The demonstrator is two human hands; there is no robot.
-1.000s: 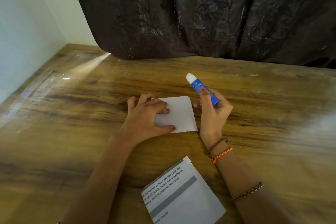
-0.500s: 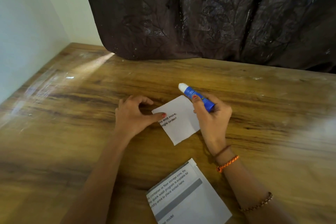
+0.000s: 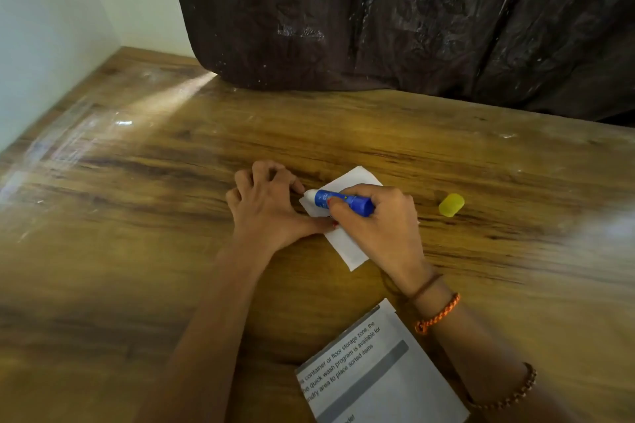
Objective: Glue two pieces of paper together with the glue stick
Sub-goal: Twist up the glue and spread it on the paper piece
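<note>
A small white paper [image 3: 347,244] lies turned like a diamond in the middle of the wooden table [image 3: 137,216]. My left hand [image 3: 266,206] rests at its left edge, thumb pressing the paper down. My right hand [image 3: 378,223] grips the blue glue stick [image 3: 338,201], laid nearly flat with its white tip pointing left and touching the paper's left corner. A second, larger printed paper [image 3: 378,374] lies near the table's front edge, under my right forearm.
The yellow glue cap [image 3: 451,204] lies on the table to the right of my right hand. A dark curtain [image 3: 395,17] hangs along the back edge. A pale wall [image 3: 41,27] borders the table on the left.
My right hand has tipped the glue stick down from raised onto the small paper. My left hand slid off the paper's top to its left edge. The view shifted, showing the yellow cap.
</note>
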